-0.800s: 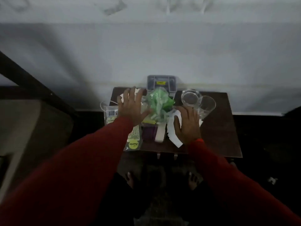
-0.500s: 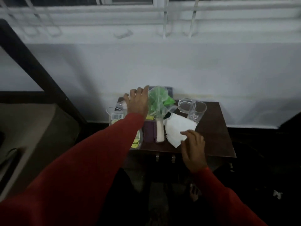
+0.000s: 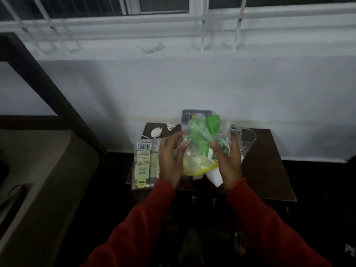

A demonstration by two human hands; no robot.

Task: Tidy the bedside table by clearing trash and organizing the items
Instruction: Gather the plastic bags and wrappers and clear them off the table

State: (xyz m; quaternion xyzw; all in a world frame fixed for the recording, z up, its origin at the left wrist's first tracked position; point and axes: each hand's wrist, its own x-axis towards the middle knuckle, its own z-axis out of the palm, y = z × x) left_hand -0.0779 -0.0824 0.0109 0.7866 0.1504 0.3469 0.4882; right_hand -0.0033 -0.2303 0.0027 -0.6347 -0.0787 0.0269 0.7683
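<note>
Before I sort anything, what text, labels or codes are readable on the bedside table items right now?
"Premia": on the yellow round sticker at the near end of the clear packet at the table's left edge, printed sideways.
Barcode on the white label at the packet's far end: digits too small to read.
Pale green label on the packet: lines of print, too blurred to read.
Plastic bag held by both hands: no readable text.
Grey organiser tray: nothing readable.

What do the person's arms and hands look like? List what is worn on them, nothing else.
Both arms wear long red sleeves of a soft, slightly creased fabric that end at the wrists, with no visible cuffs, prints or logos. The left hand and the right hand are bare: no gloves. No rings, watch or bracelets can be made out, though the picture is dim and slightly blurred.
</note>
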